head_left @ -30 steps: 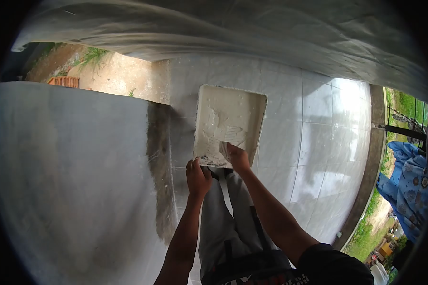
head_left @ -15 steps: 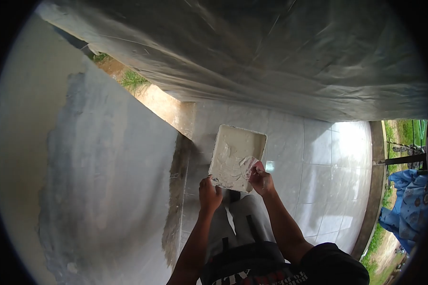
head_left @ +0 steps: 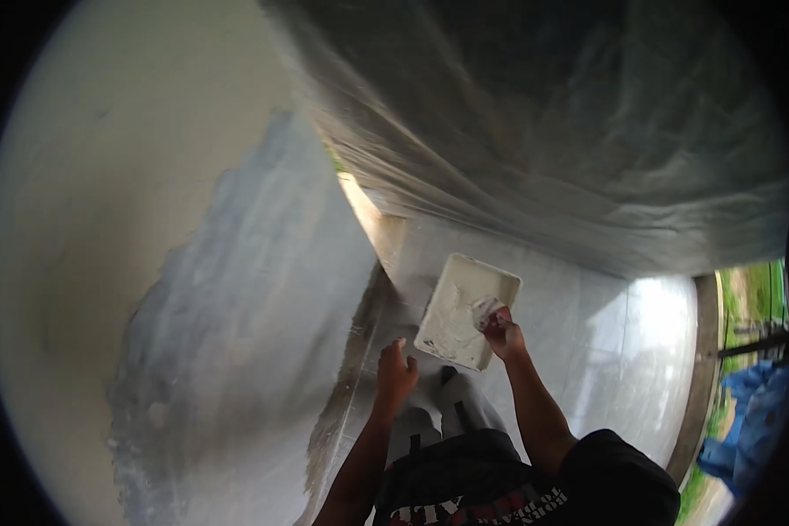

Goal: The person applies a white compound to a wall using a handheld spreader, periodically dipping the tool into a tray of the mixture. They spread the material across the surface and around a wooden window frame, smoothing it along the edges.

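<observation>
A white rectangular tray with off-white putty spread inside lies below and ahead of me. My right hand is closed on a putty knife, its blade coated with putty, over the tray's right side. Most of the knife's handle is hidden by the fingers. Left of the tray's near corner, my left hand holds nothing; its fingers are parted and a small gap separates it from the rim.
On the left rises a grey wall, partly covered with a pale coat. Plastic sheeting hangs across the top. Grey tiles cover the floor. Blue cloth hangs beyond the floor's edge at right.
My left hand has let go of the tray's rim and moved away from it. The putty knife has lifted a little with putty on it. The view has swung toward the wall.
</observation>
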Demonstrator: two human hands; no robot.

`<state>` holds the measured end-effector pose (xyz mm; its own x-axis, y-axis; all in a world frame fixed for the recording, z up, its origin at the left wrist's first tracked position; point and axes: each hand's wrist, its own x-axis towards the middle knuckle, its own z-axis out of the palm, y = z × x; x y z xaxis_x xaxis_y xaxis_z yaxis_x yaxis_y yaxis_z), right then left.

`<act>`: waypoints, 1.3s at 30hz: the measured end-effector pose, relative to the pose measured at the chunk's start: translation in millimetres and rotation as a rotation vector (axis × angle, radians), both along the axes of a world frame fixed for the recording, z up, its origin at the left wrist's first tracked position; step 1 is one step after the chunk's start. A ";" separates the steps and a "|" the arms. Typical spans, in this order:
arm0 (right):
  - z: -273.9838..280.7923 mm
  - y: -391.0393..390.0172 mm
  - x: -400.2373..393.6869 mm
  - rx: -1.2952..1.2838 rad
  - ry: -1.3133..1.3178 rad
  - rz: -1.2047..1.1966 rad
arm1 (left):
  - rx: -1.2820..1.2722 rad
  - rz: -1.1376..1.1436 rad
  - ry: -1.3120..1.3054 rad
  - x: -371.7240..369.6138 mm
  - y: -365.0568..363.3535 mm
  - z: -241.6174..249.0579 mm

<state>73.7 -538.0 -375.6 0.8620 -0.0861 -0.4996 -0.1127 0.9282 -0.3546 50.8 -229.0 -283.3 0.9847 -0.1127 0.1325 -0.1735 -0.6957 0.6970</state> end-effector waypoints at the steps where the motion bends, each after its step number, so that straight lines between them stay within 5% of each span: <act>1: -5.7 4.9 5.2 0.088 -0.108 0.003 | -0.010 0.010 -0.029 -2.9 5.2 -0.6; 3: 68.3 28.8 -2.0 -0.014 -0.238 0.089 | -0.027 0.021 -0.093 -9.8 13.8 11.7; 4: 46.5 20.2 -1.6 0.064 -0.422 0.217 | -0.022 0.030 -0.107 -15.0 19.1 25.6; 7: 81.7 46.3 -7.2 -0.012 -0.210 0.114 | -0.067 0.040 -0.157 -24.9 40.6 59.7; 11: 140.1 96.7 1.2 0.076 -0.590 0.233 | -0.102 0.131 -0.189 -46.4 77.8 112.3; 17: 248.1 198.9 -10.2 0.207 -0.640 0.387 | -0.154 0.248 -0.247 -99.6 137.6 165.4; 36: 357.9 407.7 -144.6 0.424 -0.677 0.916 | -0.118 0.724 -0.391 -299.0 232.9 228.8; 39: 362.6 418.4 -171.8 0.445 -0.659 0.937 | -0.074 0.784 -0.626 -321.4 253.3 247.9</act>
<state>-98.0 -119.5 -13.0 0.5981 0.7686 0.2270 -0.7200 0.6398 -0.2688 -270.6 24.4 -35.4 0.5280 0.5669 0.6323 -0.0350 -0.7294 0.6832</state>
